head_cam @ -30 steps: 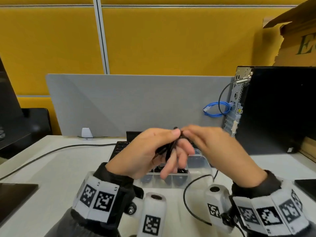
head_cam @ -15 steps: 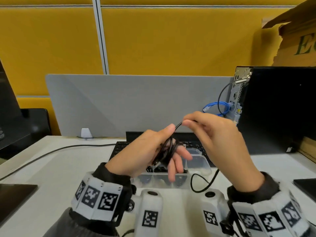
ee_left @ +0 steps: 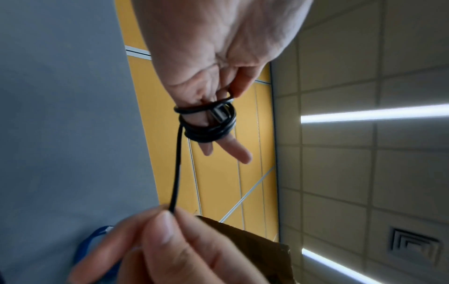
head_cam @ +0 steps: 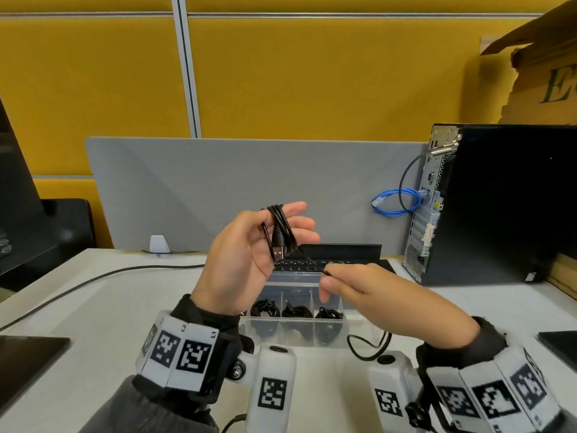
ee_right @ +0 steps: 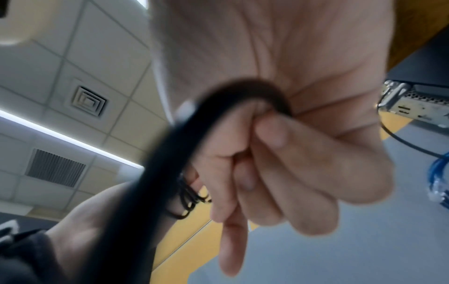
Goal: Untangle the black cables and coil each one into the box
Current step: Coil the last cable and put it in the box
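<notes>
1. My left hand [head_cam: 249,254] is raised above the bench [head_cam: 103,310], palm toward me, with a black cable [head_cam: 282,229] wound in several loops round its straight fingers; the USB plug [head_cam: 278,253] lies against the palm
2. My right hand [head_cam: 374,295] pinches the free run of that same cable between thumb and fingertips, just below and beside the left hand, drawing it taut from the coil
3. The slack tail [head_cam: 368,345] drops under my right wrist and curls on the bench, touching the clear box [head_cam: 296,331] at its near right corner
4. The box sits on the bench below both hands; three of its near compartments each hold a small black coil [head_cam: 265,309], so I judge those cables done
5. What is left, as I judge it: wind the remaining tail onto the coil, slip it off my fingers and lay it in a free compartment; I cannot tell whether more cables wait, since my hands hide the far part of the box
</notes>
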Available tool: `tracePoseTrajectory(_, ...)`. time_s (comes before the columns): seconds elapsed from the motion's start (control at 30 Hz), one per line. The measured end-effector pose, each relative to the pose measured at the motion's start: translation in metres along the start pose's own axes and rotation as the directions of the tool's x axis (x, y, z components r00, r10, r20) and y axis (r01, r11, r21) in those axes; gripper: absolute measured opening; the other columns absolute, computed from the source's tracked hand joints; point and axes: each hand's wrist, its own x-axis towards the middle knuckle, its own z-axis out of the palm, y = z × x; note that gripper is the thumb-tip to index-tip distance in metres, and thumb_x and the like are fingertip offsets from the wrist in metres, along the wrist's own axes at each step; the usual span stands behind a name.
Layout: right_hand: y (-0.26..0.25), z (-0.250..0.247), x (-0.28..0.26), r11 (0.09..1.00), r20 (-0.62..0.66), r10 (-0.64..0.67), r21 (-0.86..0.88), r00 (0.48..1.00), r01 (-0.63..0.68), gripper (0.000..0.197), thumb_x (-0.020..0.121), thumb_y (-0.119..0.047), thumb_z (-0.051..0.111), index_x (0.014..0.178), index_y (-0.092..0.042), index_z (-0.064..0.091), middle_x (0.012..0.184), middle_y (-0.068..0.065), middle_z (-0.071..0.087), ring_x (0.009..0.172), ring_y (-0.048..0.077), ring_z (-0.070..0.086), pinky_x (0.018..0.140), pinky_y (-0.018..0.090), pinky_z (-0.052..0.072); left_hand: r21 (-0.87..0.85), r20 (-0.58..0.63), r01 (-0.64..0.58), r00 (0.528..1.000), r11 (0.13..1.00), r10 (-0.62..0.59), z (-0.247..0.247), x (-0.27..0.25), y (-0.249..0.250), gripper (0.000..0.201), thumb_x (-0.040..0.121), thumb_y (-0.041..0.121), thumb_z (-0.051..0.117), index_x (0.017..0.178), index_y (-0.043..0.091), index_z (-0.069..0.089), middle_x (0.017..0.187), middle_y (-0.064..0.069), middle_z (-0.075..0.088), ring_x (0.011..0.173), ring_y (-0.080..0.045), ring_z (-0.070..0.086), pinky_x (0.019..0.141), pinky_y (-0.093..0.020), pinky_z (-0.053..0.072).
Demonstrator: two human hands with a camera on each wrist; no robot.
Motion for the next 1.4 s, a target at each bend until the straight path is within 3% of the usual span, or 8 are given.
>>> tracePoseTrajectory(0.13,0.014,-0.005,-0.001,0.998,-0.115,0.055,-0.008,0.992,-0.056,0.032,0.1,-0.037,0.028,0.089,-0.024,0.055,0.067,-0.007,0.047,0.063,0.005,0.044,0.062,0.026,0.037,-0.044,0.03,-0.038,0.999,0.998,0.04,0.004,-0.003,0.005,0.033,0.084,0.021,0.036,0.093,0.0,0.059,0.063,-0.003,0.061,0.053,-0.015,0.061,0.083,-0.031,0.056)
tracePoseTrajectory(0.4,0.062,-0.037,-0.015,0.966,-0.437,0.213,-0.039,0.874,-0.256,0.044,0.092,-0.05,0.027,0.069,-0.019,0.05,0.058,-0.003,0.05,0.052,0.011,0.047,0.054,0.027,0.038,-0.25,-0.168,-0.163,0.978,0.954,0.123,-0.009,0.0,0.018,0.035,0.099,0.025,0.028,0.069,0.016,0.043,0.049,0.008,0.039,0.034,-0.004,0.037,0.06,-0.016,0.051)
tracePoseTrajectory(0.53,0.066,-0.036,-0.021,0.864,-0.42,0.298,-0.263,0.857,-0.43,0.048,0.084,-0.062,0.019,0.093,-0.024,0.049,0.086,-0.005,0.058,0.072,0.012,0.057,0.069,0.034,0.052,-0.326,-0.191,-0.171,0.975,0.93,0.112,-0.013,0.002,0.018,0.032,0.1,0.024,0.028,0.073,0.015,0.043,0.052,0.008,0.042,0.038,-0.004,0.041,0.064,-0.018,0.053)
tracePoseTrajectory(0.63,0.026,-0.032,-0.017,0.982,-0.523,0.019,-0.149,0.852,-0.114,0.047,0.083,-0.058,0.04,0.12,-0.03,0.042,0.113,-0.016,0.041,0.099,0.001,0.046,0.088,0.023,0.042,-0.353,-0.12,-0.11,0.99,0.929,0.072,0.0,0.002,0.009,0.031,0.099,0.023,0.029,0.075,0.013,0.045,0.057,0.004,0.05,0.049,-0.008,0.054,0.076,-0.025,0.057)
tracePoseTrajectory(0.73,-0.03,-0.016,-0.017,0.962,-0.685,-0.271,-0.178,0.677,0.206,0.034,0.084,-0.05,0.056,0.108,-0.028,0.044,0.102,-0.016,0.04,0.094,0.003,0.045,0.08,0.02,0.039,-0.364,-0.104,-0.049,0.995,0.93,0.012,0.017,0.0,-0.004,0.031,0.099,0.023,0.03,0.078,0.01,0.049,0.067,-0.001,0.063,0.069,-0.014,0.069,0.08,-0.028,0.056)
tracePoseTrajectory(0.93,-0.047,0.019,-0.002,0.896,-0.679,-0.421,-0.416,0.602,0.156,0.014,0.088,-0.034,0.057,0.088,-0.02,0.061,0.086,-0.004,0.059,0.075,0.016,0.054,0.059,0.032,0.038,-0.411,-0.097,0.054,0.99,0.91,-0.102,0.029,-0.004,-0.012,0.03,0.1,0.029,0.03,0.084,0.011,0.048,0.09,-0.006,0.071,0.094,-0.016,0.069,0.088,-0.03,0.05)
tracePoseTrajectory(1.23,-0.036,0.027,0.008,0.88,-0.746,-0.457,-0.457,0.485,0.126,0.016,0.086,-0.019,0.051,0.078,-0.009,0.061,0.078,0.002,0.061,0.073,0.019,0.056,0.06,0.03,0.047,-0.151,-0.195,-0.062,0.98,0.987,0.032,0.035,-0.004,-0.022,0.034,0.099,0.023,0.033,0.096,-0.001,0.058,0.104,-0.013,0.071,0.097,-0.018,0.069,0.073,-0.022,0.056)
tracePoseTrajectory(1.4,-0.029,0.023,0.008,0.89,-0.718,-0.455,-0.382,0.526,0.248,0.012,0.089,-0.018,0.05,0.087,-0.01,0.059,0.076,0.0,0.059,0.068,0.014,0.056,0.059,0.03,0.05,-0.038,-0.204,-0.116,0.973,0.993,0.106,0.032,-0.004,-0.02,0.036,0.099,0.021,0.034,0.083,0.003,0.06,0.089,-0.011,0.072,0.088,-0.02,0.069,0.069,-0.024,0.056)
